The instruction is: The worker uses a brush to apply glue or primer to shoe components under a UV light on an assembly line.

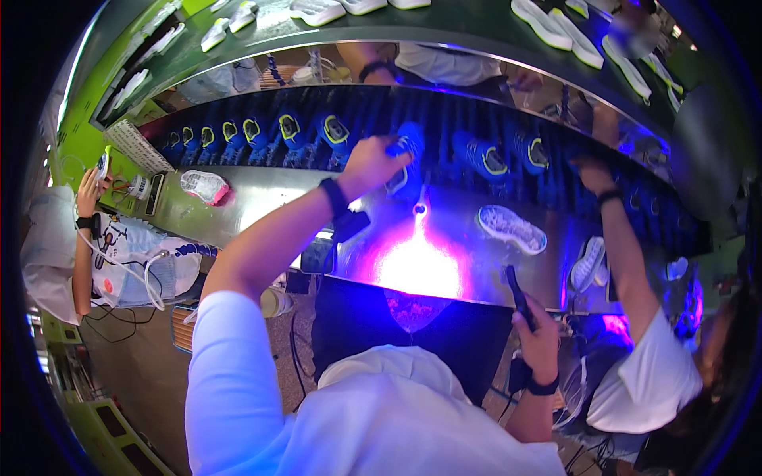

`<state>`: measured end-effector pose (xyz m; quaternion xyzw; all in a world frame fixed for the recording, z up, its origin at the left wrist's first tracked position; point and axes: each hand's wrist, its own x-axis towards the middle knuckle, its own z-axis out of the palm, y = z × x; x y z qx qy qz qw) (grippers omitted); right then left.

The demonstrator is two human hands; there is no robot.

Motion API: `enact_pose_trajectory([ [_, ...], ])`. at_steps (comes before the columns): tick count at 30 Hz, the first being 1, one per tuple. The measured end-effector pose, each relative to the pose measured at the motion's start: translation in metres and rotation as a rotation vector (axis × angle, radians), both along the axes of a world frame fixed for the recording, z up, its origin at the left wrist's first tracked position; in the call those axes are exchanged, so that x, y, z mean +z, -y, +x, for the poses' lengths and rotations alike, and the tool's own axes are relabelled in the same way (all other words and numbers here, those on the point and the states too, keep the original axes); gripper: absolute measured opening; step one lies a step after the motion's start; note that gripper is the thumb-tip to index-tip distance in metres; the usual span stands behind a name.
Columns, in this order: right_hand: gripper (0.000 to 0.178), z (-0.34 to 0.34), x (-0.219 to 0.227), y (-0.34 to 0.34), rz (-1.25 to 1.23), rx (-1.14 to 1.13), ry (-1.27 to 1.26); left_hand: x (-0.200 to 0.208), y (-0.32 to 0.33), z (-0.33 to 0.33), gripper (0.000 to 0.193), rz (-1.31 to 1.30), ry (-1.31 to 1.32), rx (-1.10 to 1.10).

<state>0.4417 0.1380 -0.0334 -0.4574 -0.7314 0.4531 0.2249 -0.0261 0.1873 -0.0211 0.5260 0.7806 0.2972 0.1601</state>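
My left hand (373, 166) reaches over the dark roller rack and is closed on a blue shoe (410, 141), which stands among the row. Low at the right, my right hand (540, 339) grips a slim black-handled tool (518, 292) that points up and away; its kind cannot be made out. A bright glowing lamp spot (419, 266) lies on the metal bench between my hands. Past the tool, a white speckled shoe sole (512, 228) rests on the bench.
More blue shoes with yellow-green collars (334, 130) line the dark rack (436, 111). At the right, a co-worker's hand (592, 173) reaches to the rack; another co-worker's hand (93, 190) holds a shoe at the left. White soles (317, 11) lie on the green upper belt (452, 20).
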Motion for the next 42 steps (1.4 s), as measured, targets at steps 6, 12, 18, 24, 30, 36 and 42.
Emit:
enact_pose_trajectory([
  [6,0.043,0.008,0.002,0.000,-0.192,-0.175,-0.034,-0.050,-0.101,-0.088,0.041,-0.200,-0.470,0.183],
  [12,0.043,0.028,-0.028,-0.008,-0.254,-0.257,-0.097,-0.064,-0.113,-0.089,0.051,-0.404,-0.453,0.300],
  [18,0.047,0.017,-0.067,-0.040,-0.277,-0.260,-0.297,0.009,0.000,-0.016,0.052,0.044,-0.610,-0.587],
  [24,0.050,-0.023,-0.084,-0.071,-0.386,-0.284,-0.602,0.008,0.136,0.056,0.052,-0.070,-0.395,-0.717],
  [30,0.047,-0.031,-0.088,-0.074,-0.392,-0.174,-0.577,-0.048,0.181,0.094,0.065,-0.113,-0.323,-0.489],
  [36,0.040,-0.017,-0.105,-0.083,-0.256,-0.160,-0.488,-0.066,0.176,0.107,0.062,-0.080,-0.139,-0.368],
  [42,0.032,-0.016,-0.114,-0.075,-0.048,-0.180,-0.469,-0.076,0.176,0.104,0.057,-0.075,0.119,-0.241],
])
